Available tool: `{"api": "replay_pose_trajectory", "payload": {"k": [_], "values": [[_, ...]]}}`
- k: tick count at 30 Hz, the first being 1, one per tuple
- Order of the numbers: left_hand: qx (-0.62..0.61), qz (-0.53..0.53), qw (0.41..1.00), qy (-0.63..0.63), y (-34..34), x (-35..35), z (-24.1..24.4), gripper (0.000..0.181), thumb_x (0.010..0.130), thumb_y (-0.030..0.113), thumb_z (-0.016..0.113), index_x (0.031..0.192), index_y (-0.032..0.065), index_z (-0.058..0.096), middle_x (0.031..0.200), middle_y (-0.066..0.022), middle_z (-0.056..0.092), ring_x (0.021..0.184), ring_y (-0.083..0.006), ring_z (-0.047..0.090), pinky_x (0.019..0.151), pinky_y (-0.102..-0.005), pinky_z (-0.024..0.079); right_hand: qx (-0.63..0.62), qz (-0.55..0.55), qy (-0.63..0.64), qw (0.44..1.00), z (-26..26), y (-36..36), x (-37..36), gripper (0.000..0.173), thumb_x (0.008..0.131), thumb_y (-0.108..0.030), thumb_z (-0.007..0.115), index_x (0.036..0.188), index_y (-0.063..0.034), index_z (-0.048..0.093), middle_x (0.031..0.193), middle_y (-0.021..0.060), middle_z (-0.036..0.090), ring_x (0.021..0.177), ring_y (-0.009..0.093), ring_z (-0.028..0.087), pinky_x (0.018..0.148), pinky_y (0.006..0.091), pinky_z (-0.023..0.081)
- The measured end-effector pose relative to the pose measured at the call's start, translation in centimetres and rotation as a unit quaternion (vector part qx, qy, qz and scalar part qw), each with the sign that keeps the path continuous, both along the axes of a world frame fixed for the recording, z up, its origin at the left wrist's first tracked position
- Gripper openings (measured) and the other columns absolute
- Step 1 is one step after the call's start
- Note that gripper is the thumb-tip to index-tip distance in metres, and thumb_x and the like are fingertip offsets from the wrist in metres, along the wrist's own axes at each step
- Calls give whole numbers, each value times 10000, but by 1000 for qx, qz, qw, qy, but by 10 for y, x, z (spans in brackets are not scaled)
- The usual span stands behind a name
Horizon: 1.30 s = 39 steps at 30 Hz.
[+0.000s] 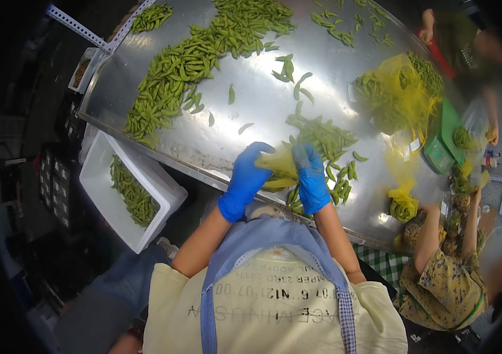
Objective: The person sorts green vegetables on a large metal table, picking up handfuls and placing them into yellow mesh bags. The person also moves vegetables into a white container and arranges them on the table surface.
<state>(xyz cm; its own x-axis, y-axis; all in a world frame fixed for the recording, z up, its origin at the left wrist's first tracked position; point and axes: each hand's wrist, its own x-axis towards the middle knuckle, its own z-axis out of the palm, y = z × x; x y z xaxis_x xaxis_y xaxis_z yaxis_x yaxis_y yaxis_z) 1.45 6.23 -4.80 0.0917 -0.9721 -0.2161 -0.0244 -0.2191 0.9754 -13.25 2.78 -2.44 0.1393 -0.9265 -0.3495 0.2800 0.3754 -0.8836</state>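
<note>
Both hands wear blue gloves and are at the near edge of the metal table (251,95). Between them is a yellow mesh bag (281,164), slightly blurred. My left hand (247,177) holds the bag's left side, thumb and fingers curled at the mesh. On the opposite side my right hand (310,177) grips it with bent fingers. Green soybean pods (326,135) lie in a loose pile just beyond my right hand, and more pods (341,186) are scattered to its right. How full the bag is cannot be made out.
A long heap of pods (180,66) crosses the table's far left. Filled yellow mesh bags (394,97) stand at right near a green scale (444,137). A white bin (120,190) with pods is below the left edge. Co-workers' arms (428,234) reach in at right.
</note>
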Motion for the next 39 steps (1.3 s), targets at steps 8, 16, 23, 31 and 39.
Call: {"api": "replay_pose_trajectory", "payload": {"k": [8,16,23,31,39], "values": [[158,-12,963,219,-10,-11,12,263,831,47,507,1069,-28,588,931,-95,635,815,-154,615,720,-264,505,-23,122,38,992,7,-17,-19,254,829,-174,645,1023,-56,532,879,-8,499,822,79,455,751,216,397],[172,96,945,261,-28,9,35,249,849,96,489,1041,1,617,956,-99,629,832,-171,621,713,-283,525,-202,141,595,765,-48,-79,-81,1072,547,-548,770,1401,-142,266,1395,209,288,1278,413,278,1032,482,273],[66,97,981,155,-42,19,23,212,868,105,500,1006,23,639,949,-59,630,820,-130,585,729,-248,483,-151,292,676,660,-36,-40,-49,1048,501,-585,766,1391,-339,271,1473,146,138,1314,473,124,1021,588,223],[-40,53,998,-2,-48,-1,-31,213,810,46,544,996,-5,634,876,-69,652,754,-140,599,686,-258,472,-206,182,560,781,-60,-30,-50,529,621,-227,752,1121,-187,583,1261,197,419,1091,385,457,919,419,422],[32,1,997,-74,-44,-14,-51,245,829,205,550,975,24,627,934,-139,622,838,-265,580,764,-355,448,-156,45,358,919,-35,-29,-68,449,687,-118,708,1113,-68,573,1072,124,545,936,222,572,841,300,466]]}}
